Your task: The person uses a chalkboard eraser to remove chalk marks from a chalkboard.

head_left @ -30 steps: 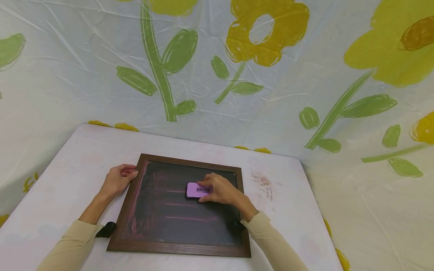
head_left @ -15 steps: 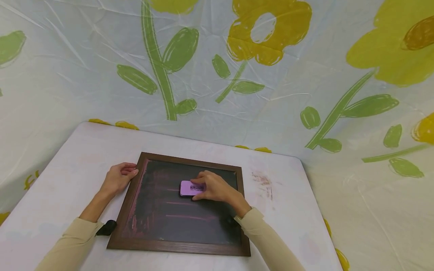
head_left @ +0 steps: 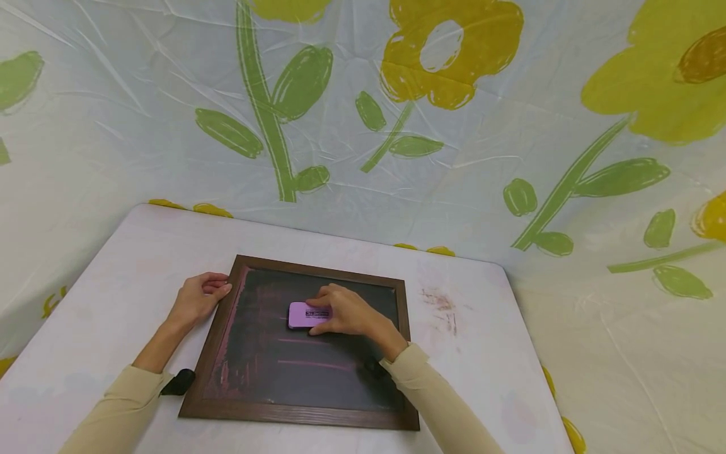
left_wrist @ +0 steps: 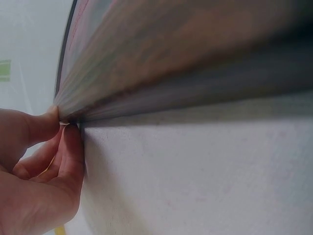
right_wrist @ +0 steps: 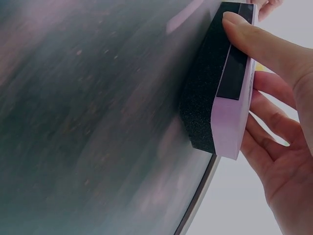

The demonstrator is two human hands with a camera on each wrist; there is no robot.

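Note:
A dark chalkboard in a brown wooden frame lies on the table. My right hand grips a purple eraser between thumb and fingers, its black felt side against the board in the right wrist view. Two pink chalk lines show below the eraser, and a short bit of another pokes out at its left. Pink smears run along the board's left side. At the left edge of the frame, my left hand pinches the rim, thumb above and curled fingers beside it in the left wrist view.
The white table carries brownish smudges right of the board. A fabric sheet printed with yellow flowers hangs behind the table. Black wrist devices sit at both cuffs.
My right hand has slid the eraser left across the board, over the upper pink line, less of which now shows. The left hand stays at the frame.

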